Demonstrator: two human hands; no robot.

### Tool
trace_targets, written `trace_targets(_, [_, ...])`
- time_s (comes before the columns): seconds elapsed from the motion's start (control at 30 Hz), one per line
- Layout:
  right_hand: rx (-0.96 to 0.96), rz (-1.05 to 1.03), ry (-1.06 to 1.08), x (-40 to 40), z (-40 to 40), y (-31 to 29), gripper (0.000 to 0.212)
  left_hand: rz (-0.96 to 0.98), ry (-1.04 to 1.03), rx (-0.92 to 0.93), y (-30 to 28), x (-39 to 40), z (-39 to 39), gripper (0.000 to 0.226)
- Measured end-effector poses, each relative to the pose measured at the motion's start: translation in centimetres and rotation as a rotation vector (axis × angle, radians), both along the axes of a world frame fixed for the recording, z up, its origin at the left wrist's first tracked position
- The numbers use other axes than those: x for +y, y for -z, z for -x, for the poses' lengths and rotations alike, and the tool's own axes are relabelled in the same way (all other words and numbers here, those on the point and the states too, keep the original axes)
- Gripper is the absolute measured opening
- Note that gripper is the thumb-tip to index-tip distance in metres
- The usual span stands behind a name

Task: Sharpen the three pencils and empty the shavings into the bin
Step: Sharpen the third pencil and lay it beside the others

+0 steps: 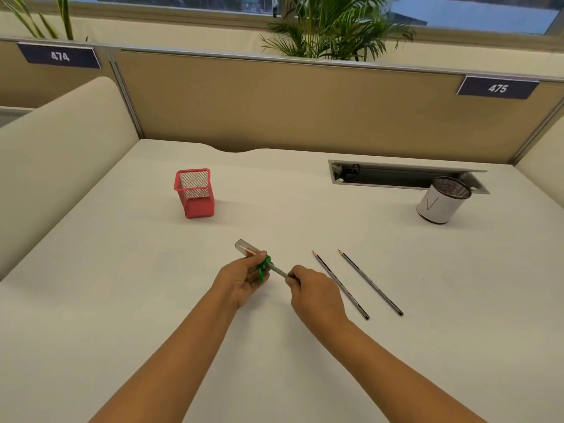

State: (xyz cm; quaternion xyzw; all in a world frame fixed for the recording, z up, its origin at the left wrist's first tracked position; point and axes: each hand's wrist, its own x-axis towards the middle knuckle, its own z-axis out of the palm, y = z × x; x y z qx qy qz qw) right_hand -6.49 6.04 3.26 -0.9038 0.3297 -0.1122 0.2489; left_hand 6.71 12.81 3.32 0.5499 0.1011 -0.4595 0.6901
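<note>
— At the desk's near middle, what is being held between the fingers?

— A pencil [279, 271] is pinched by the curled fingers of the right hand [317, 293], with its front end pushed into a sharpener [253, 254]. The sharpener, a clear box with a green cap, is clamped in the curled fingers and thumb of the left hand [244, 277]. Both are held just above the desk [122, 270].

— How much of the job can be judged as done?

— Two more pencils [340, 284] [370, 283] are laid side by side just to the right of the right hand, apart from each other. Dark points are shown on their far ends, so they are judged already sharpened, though that cannot be confirmed at this size. The third is taken to be the one being worked now.

— And the shavings?

— Whether any are gathered in the clear box cannot be told. Emptying is judged not yet done, since the sharpener is capped and held over the desk.

— Where is the bin?

— Two containers are seen farther back: a red mesh pot [194, 193] to the left and a white-wrapped mesh cup [442, 203] well to the right, beside a cable slot [406, 178]. Which one is meant as the bin cannot be told.
</note>
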Motion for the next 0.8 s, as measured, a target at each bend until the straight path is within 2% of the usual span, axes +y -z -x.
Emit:
trace_targets(0.07, [-0.088,-0.496,0.131,-0.5,0.1,-1.1,0.017,0.010,0.035,-0.022,-0.3,-0.3,0.1,0.004])
trace_targets(0.17, [-0.136,-1.419,0.367,-1.6,0.4,-2.6,0.022,0.033,0.073,-0.024,-1.0,-0.5,0.1,0.003])
trace_targets(0.2, [-0.153,-1.591,0.402,-2.0,0.5,-2.7,0.023,0.033,0.084,-0.031,-1.1,-0.6,0.1,0.004])
trace_targets(0.23, [-0.164,-1.665,0.395,-2.0,0.6,-3.0,0.024,0.034,0.090,-0.037,-1.2,-0.6,0.0,0.004])
trace_targets(0.27, [-0.167,-1.647,0.381,-2.0,0.5,-3.0,0.024,0.033,0.090,-0.042,-1.3,-0.7,0.0,0.004])
trace_targets(0.3, [-0.160,-1.545,0.353,-1.7,0.3,-3.2,0.023,0.033,0.083,-0.046,-1.4,-0.8,0.0,0.005])
trace_targets(0.37, [-0.131,-1.135,0.261,-1.1,0.0,-3.4,0.019,0.024,0.049,-0.040,-1.4,-0.8,-0.2,0.005])
trace_targets(0.47, [-0.088,-0.284,0.055,-1.3,0.0,-2.1,0.020,0.004,-0.005,-0.018,-1.5,-1.0,-0.3,0.009])
trace_targets(0.5, [-0.084,-0.073,-0.021,-1.5,0.1,-1.8,0.018,0.001,-0.018,-0.011,-1.5,-1.0,-0.3,0.009])
trace_targets(0.57, [-0.088,0.259,-0.103,-1.9,0.2,-1.0,0.013,0.010,-0.026,-0.002,-1.5,-1.1,-0.1,0.009])
trace_targets(0.63, [-0.132,0.451,-0.097,-1.9,0.2,-0.6,0.014,0.023,-0.024,0.001,-1.6,-1.2,0.0,0.009])
trace_targets(0.67, [-0.157,0.382,-0.081,-1.7,0.1,-0.7,0.015,0.027,-0.020,0.000,-1.6,-1.2,0.1,0.008])
trace_targets(0.7, [-0.154,0.209,-0.028,-1.6,-0.1,-1.1,0.017,0.031,-0.009,-0.005,-1.6,-1.1,0.2,0.007])
trace_targets(0.73, [-0.154,-0.121,0.044,-1.6,-0.2,-1.8,0.017,0.038,0.009,-0.013,-1.6,-0.9,0.1,0.007])
trace_targets(0.8, [-0.174,-0.938,0.234,-2.2,-0.1,-3.2,0.019,0.062,0.050,-0.029,-1.8,-0.6,-0.1,0.006])
